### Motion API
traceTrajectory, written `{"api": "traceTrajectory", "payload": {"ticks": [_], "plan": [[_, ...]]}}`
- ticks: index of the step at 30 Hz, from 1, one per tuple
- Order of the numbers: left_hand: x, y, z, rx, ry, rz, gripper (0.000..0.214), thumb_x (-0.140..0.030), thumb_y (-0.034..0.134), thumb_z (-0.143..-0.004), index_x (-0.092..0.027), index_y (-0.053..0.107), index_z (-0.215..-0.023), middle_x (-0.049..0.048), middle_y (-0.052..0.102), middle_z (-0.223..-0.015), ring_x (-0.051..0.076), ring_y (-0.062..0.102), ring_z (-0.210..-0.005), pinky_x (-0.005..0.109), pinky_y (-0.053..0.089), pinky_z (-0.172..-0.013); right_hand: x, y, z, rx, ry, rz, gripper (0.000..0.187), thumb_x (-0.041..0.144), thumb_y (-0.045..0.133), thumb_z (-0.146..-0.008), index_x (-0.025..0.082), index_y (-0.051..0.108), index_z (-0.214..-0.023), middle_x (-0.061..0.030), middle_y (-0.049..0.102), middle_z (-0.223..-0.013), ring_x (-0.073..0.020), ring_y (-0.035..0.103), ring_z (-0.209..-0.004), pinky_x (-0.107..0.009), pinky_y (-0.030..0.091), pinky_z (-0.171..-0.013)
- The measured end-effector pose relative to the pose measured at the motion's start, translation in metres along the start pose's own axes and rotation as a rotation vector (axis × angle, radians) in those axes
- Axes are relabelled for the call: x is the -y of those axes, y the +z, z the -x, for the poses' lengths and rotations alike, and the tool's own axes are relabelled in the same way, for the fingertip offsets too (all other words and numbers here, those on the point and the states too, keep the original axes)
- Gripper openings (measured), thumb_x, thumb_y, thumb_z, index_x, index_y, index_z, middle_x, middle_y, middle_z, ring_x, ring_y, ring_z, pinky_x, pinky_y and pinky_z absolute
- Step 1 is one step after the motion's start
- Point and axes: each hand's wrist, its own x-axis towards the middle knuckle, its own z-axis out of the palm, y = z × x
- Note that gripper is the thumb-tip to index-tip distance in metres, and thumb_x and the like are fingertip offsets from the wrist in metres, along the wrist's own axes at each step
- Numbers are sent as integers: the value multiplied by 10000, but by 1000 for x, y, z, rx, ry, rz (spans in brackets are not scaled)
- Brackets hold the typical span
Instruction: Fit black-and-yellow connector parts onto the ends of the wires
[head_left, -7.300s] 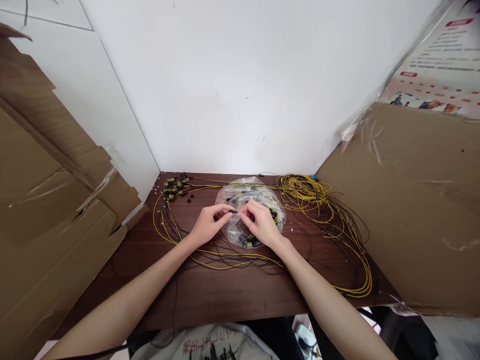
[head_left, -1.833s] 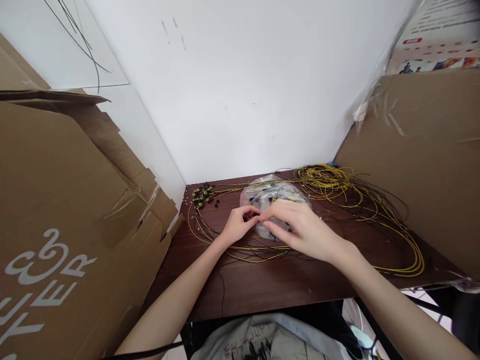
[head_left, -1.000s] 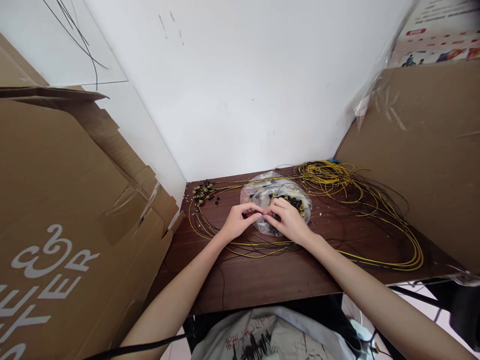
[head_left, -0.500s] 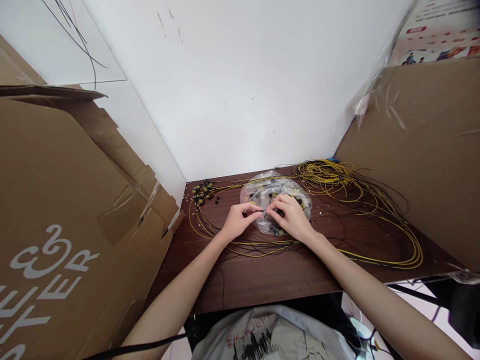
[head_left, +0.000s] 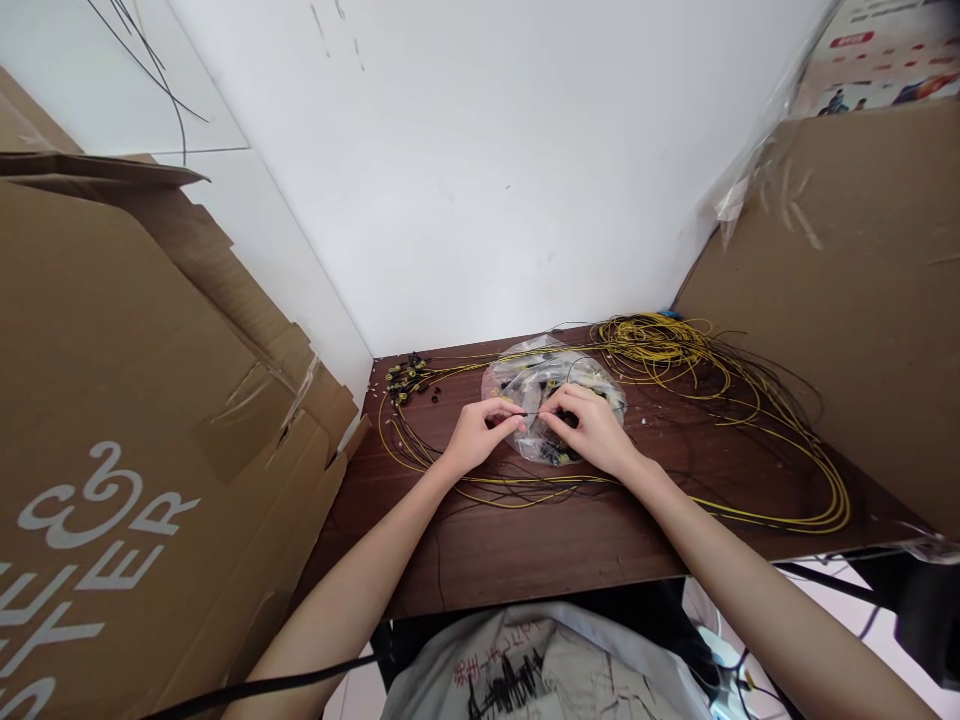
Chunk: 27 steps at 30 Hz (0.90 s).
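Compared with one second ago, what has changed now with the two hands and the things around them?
The right hand has moved slightly rightward from the left hand, opening a small gap with a thin black wire across it. No release is visible. The plastic bag and yellow wires stayed in place.

On my monitor I see lettered cardboard (head_left: 112, 370) at nine o'clock, a white wall (head_left: 495, 160) at twelve, a printed sheet (head_left: 892, 65) at two, plain cardboard (head_left: 847, 320) at three.

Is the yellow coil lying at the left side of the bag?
No, the yellow coil lies to the right of the bag.
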Motion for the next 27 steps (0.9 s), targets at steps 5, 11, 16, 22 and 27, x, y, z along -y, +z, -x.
{"api": "traceTrajectory", "payload": {"ticks": [5,11,16,22,27], "plan": [[1,0,0,7,4,-2,199,-265,622,-804,-103,675,-906,90,732,-772,176,667,-713,279,498,-706,1,0,0,41,-2,17,114,227,534,-879,184,631,-836,-50,635,-833,-190,567,-811,-339,422,-778],[1,0,0,-5,10,-9,189,-253,619,-802,-109,677,-909,79,731,-766,170,666,-713,272,493,-705,0,0,1,57,-7,12,121,221,526,-879,184,637,-849,-58,622,-836,-196,559,-823,-338,432,-775],[2,0,0,-1,4,-5,196,-254,618,-802,-108,677,-919,86,733,-777,174,668,-722,275,494,-710,0,0,1,64,-16,0,129,245,523,-885,192,638,-864,-63,625,-844,-202,555,-829,-347,439,-772],[3,1,0,-2,2,-8,196,-261,621,-800,-115,680,-916,80,733,-776,172,668,-714,270,494,-698,1,0,0,74,-19,13,139,258,521,-887,193,635,-840,-61,625,-833,-201,556,-818,-345,439,-764],[2,1,0,9,8,-26,199,-272,626,-800,-116,685,-909,76,732,-778,169,666,-710,266,490,-690,1,0,1,42,2,34,147,249,509,-894,194,626,-825,-57,626,-825,-199,551,-816,-337,435,-762]]}}
